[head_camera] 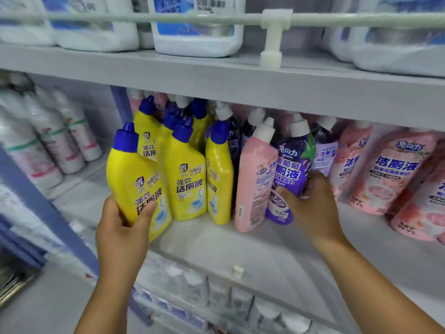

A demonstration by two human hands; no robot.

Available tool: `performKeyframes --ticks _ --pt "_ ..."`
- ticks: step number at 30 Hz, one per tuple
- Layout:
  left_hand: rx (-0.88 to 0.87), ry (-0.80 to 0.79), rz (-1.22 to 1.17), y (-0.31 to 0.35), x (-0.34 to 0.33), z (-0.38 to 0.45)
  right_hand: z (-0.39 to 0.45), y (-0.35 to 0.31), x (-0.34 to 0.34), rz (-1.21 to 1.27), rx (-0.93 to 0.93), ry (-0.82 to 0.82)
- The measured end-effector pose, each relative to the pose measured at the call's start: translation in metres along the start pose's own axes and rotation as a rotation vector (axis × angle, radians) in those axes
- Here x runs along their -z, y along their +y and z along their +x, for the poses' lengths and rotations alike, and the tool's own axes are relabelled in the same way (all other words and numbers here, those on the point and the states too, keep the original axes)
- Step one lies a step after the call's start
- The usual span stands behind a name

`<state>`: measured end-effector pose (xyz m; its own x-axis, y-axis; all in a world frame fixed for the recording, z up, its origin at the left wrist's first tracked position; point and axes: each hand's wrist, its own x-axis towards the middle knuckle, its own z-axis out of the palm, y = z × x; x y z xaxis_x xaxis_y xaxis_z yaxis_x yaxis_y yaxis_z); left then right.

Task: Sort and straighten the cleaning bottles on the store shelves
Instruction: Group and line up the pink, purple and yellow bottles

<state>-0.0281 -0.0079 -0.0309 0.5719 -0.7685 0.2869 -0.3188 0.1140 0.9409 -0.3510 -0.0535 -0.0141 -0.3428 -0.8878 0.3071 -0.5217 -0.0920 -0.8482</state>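
Observation:
On the middle shelf [240, 247] stand several yellow bottles with blue caps, then pink and purple bottles with white caps. My left hand [120, 227] grips the front yellow bottle [134, 179] near its base; it leans left, its foot at the shelf's front. My right hand [310, 203] holds the lower part of a purple bottle [292, 165], thumb on its front. A pink bottle [255, 179] stands just left of it, and another yellow bottle [186, 179] stands upright between the two hands.
More pink bottles [390, 174] lean at the right of the shelf. White jugs [197, 32] sit on the shelf above behind a white rail [144, 18]. White spray cans [48, 141] fill the left bay beyond a blue upright [43, 208]. Small white bottles sit below.

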Motion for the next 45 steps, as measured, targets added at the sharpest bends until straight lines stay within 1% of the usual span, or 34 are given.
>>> performKeyframes --ticks 4,10,12,15,17,20,21,22,23,24,25,26,27,29,30,31,32,33,35,36,37,39,41,42,43,44,45 --pt "0.001 0.008 0.02 -0.013 -0.01 0.032 -0.002 -0.002 -0.006 -0.077 0.017 0.033" --pt "-0.017 -0.077 0.036 -0.02 -0.03 0.07 -0.019 0.001 0.021 -0.008 -0.109 0.049" --pt "-0.019 -0.111 0.036 -0.021 -0.036 0.081 -0.031 0.004 0.034 -0.005 -0.124 0.046" --pt "-0.034 -0.178 0.047 -0.024 -0.043 0.094 -0.054 -0.001 0.044 0.073 -0.132 0.045" --pt "-0.038 -0.237 0.044 -0.029 -0.045 0.097 -0.068 -0.012 0.043 0.105 -0.114 -0.005" --pt "-0.005 -0.394 0.06 -0.04 -0.045 0.103 -0.083 -0.031 0.034 0.162 -0.062 -0.107" --pt "-0.03 -0.424 0.081 -0.042 -0.041 0.101 -0.086 -0.04 0.027 0.198 -0.05 -0.141" --pt "-0.085 -0.392 0.096 -0.044 -0.037 0.097 -0.088 -0.044 0.019 0.219 -0.033 -0.172" --pt "-0.147 -0.295 0.086 -0.044 -0.031 0.089 -0.09 -0.052 0.009 0.241 -0.021 -0.19" --pt "-0.207 -0.162 0.046 -0.043 -0.023 0.078 -0.09 -0.054 -0.002 0.25 -0.008 -0.216" --pt "-0.236 -0.065 -0.015 -0.036 -0.014 0.062 -0.089 -0.06 -0.013 0.263 -0.002 -0.244" --pt "-0.248 -0.061 -0.077 -0.027 -0.007 0.046 -0.088 -0.06 -0.025 0.265 0.011 -0.274" --pt "-0.237 -0.159 -0.146 -0.017 -0.002 0.031 -0.087 -0.064 -0.037 0.274 0.015 -0.301" --pt "-0.175 -0.465 -0.266 0.0 0.0 0.008 -0.087 -0.068 -0.06 0.306 0.007 -0.348" --pt "-0.149 -0.57 -0.305 0.003 -0.001 0.002 -0.089 -0.071 -0.072 0.322 0.014 -0.368" --pt "-0.127 -0.627 -0.337 0.003 -0.003 -0.001 -0.092 -0.077 -0.081 0.341 0.027 -0.392" --pt "-0.101 -0.649 -0.362 0.004 -0.005 -0.001 -0.095 -0.082 -0.09 0.353 0.051 -0.414" --pt "-0.076 -0.652 -0.369 0.004 -0.005 0.0 -0.096 -0.085 -0.096 0.36 0.079 -0.441" --pt "-0.037 -0.62 -0.375 0.001 -0.003 0.004 -0.095 -0.091 -0.099 0.272 0.169 -0.47" --pt "-0.018 -0.595 -0.373 -0.001 0.0 0.008 -0.093 -0.092 -0.095 0.194 0.223 -0.452" --pt "-0.002 -0.562 -0.37 -0.005 0.004 0.013 -0.089 -0.091 -0.088 0.134 0.261 -0.385" --pt "0.014 -0.473 -0.347 -0.009 0.013 0.024 -0.079 -0.083 -0.064 0.127 0.282 -0.112" --pt "-0.01 -0.354 -0.304 -0.013 0.02 0.039 -0.061 -0.066 -0.032 0.162 0.251 0.223" --pt "-0.016 -0.292 -0.29 -0.015 0.023 0.05 -0.048 -0.054 -0.017 0.158 0.222 0.345" --pt "-0.021 -0.244 -0.278 -0.015 0.026 0.061 -0.032 -0.039 -0.005 0.117 0.177 0.404" --pt "-0.033 -0.204 -0.263 -0.014 0.027 0.073 -0.018 -0.027 0.004 0.058 0.111 0.397" --pt "-0.05 -0.175 -0.25 -0.012 0.026 0.084 -0.003 -0.013 0.009 0.003 0.031 0.343"
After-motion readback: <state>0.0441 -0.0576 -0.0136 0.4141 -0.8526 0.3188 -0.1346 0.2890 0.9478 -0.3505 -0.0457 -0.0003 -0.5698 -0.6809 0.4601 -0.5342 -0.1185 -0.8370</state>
